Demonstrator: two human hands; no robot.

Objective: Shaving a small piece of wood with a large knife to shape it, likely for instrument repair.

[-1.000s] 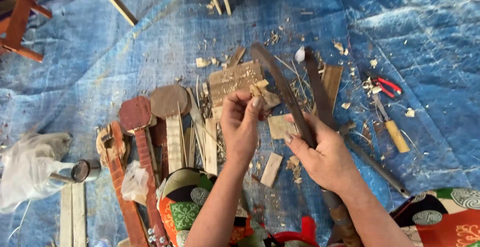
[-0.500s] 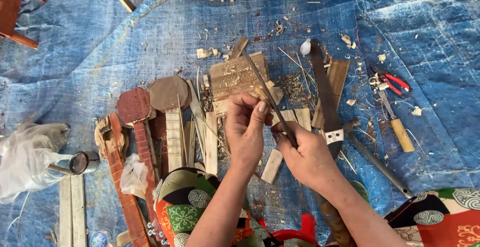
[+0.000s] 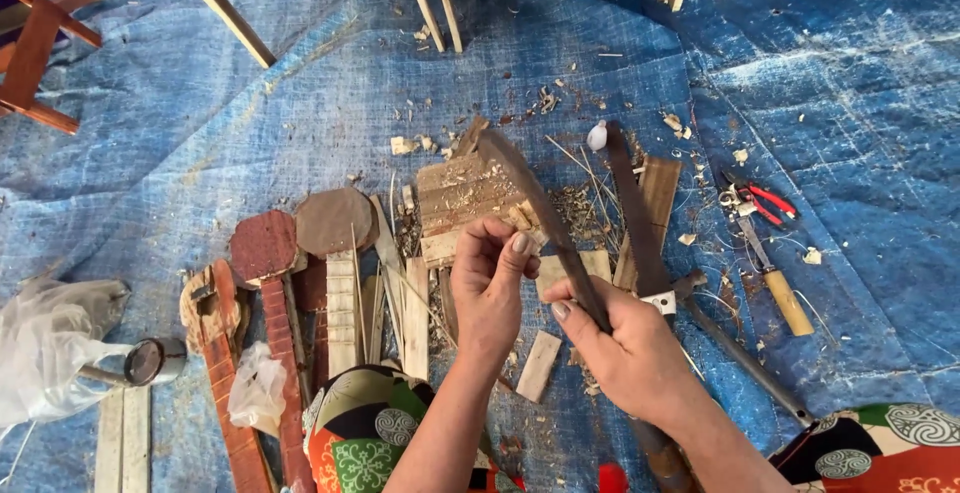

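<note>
The right hand (image 3: 625, 348) grips a long dark curved knife (image 3: 545, 218). The left hand (image 3: 490, 288) pinches something too small to see.

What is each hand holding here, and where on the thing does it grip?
The right hand grips a long dark blade low down, near its handle. The left hand pinches something between its fingertips, too small to identify.

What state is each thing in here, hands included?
Left hand: fingers pinched on a thin wood sliver, too small to make out.
Right hand: closed around the long knife.
Long knife: held up, blade tilted over the wooden block.
Wooden block: flat on the tarp, covered in shavings.
Red-handled pliers: lying on the tarp, untouched.
Blue tarp: spread out, littered with chips.
</note>
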